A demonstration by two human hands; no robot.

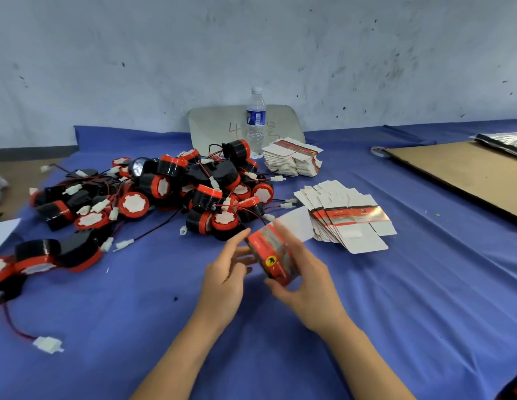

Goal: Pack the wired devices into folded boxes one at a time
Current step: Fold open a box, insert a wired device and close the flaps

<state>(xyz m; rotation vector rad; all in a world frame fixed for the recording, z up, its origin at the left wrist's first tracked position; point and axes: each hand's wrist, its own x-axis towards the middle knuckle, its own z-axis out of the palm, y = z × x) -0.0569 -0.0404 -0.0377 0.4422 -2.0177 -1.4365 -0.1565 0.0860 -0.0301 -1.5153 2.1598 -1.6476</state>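
- right grip [306, 287]: centre frame, fingers over the top and thumb under the near end of the folded box [273, 255], clamped round it
- left grip [222, 281]: just left of the box, fingers loosely straight, tips at the box's left side, clasping nothing; contact blurred, cannot tell if it presses
- folded box: red and grey with a yellow round logo, held tilted above the table [395, 298], white flap [294, 223] standing open at the far end; inside not visible
- wired devices [170, 192]: big heap of black-and-red round units with red/black leads and white plugs, left of centre, just beyond the hands
- more devices [38, 255] at the left edge, one loose white plug [48, 344] lower left
- flat boxes [346, 217]: fanned out right of the heap, near the held box
- second stack of flat boxes [292, 160] further back, just beside the water bottle [256, 122]
- water bottle upright, grey board [217, 125] leaning on the wall behind it
- cardboard sheet [468, 174] right edge, tape roll [378, 151] at its far corner, silver bag [502, 142] upper right
- table covered in blue cloth
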